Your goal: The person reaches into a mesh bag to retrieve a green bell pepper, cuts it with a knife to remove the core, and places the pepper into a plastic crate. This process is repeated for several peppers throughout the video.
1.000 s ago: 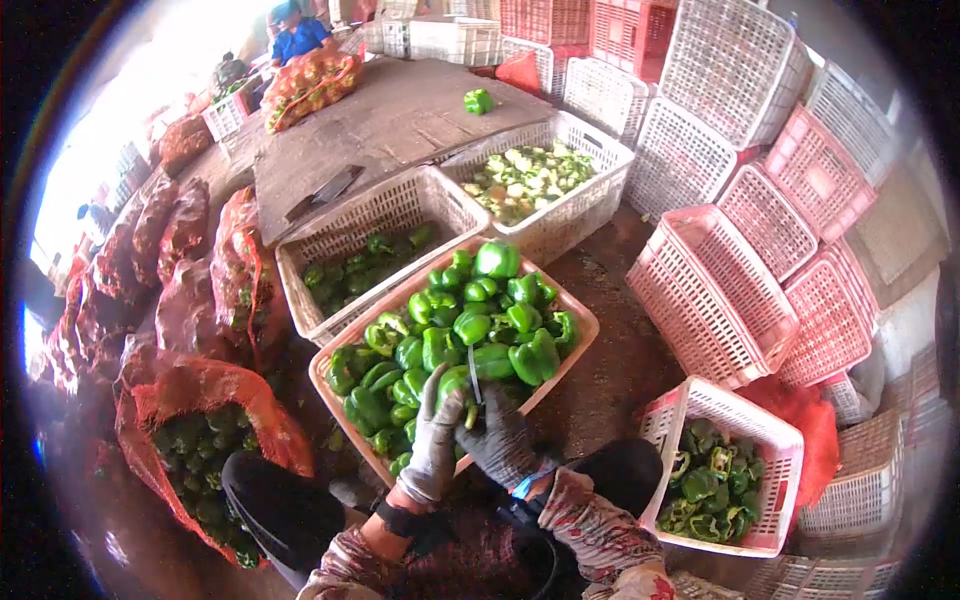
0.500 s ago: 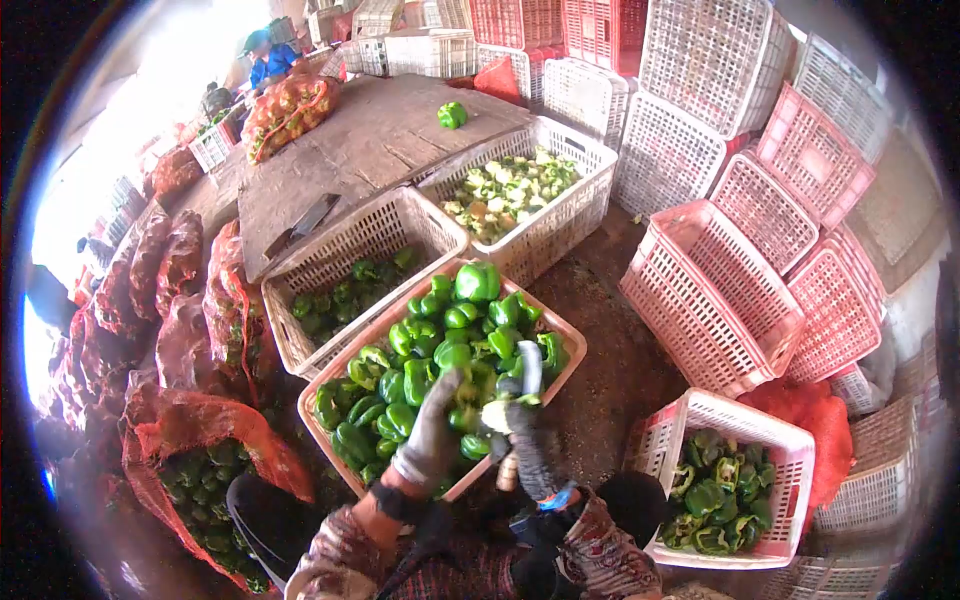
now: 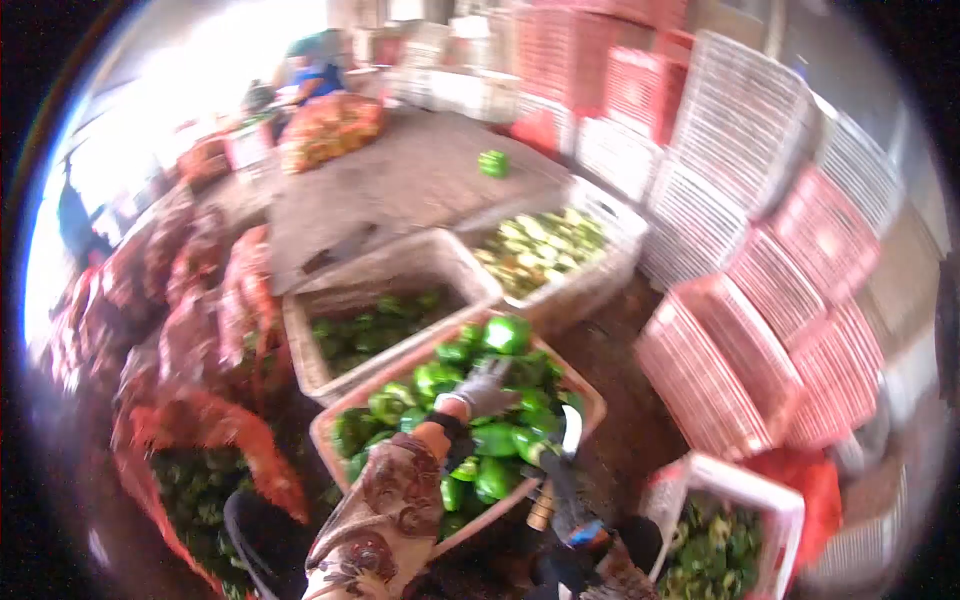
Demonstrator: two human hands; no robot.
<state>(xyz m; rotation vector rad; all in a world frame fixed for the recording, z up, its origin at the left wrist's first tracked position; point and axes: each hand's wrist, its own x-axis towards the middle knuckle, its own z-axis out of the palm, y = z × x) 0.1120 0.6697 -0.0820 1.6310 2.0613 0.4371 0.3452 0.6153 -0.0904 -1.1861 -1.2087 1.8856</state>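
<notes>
My left hand (image 3: 486, 391), in a light grey glove, reaches over the heap of green bell peppers (image 3: 494, 440) with its fingers stretched out on them. The peppers fill a pinkish plastic crate (image 3: 318, 432) in front of me. My right hand (image 3: 574, 512), in a dark glove, is closed around a knife (image 3: 572, 428) at the crate's near right edge. The pale curved blade points up, and the wooden handle end shows below the fist. Blur hides whether the left fingers grip any single pepper.
Behind stand a crate of darker peppers (image 3: 292, 318) and a crate of pale green pieces (image 3: 625, 240). A wooden table (image 3: 420, 160) bears one pepper (image 3: 493, 163). Another crate (image 3: 790, 510) of cut peppers sits at right. Red mesh sacks (image 3: 190, 420) line the left; crates (image 3: 690, 370) stack at right.
My left hand has moved forward and up onto the peppers, away from the right hand. The right hand has moved slightly right and down with the knife. The view has shifted.
</notes>
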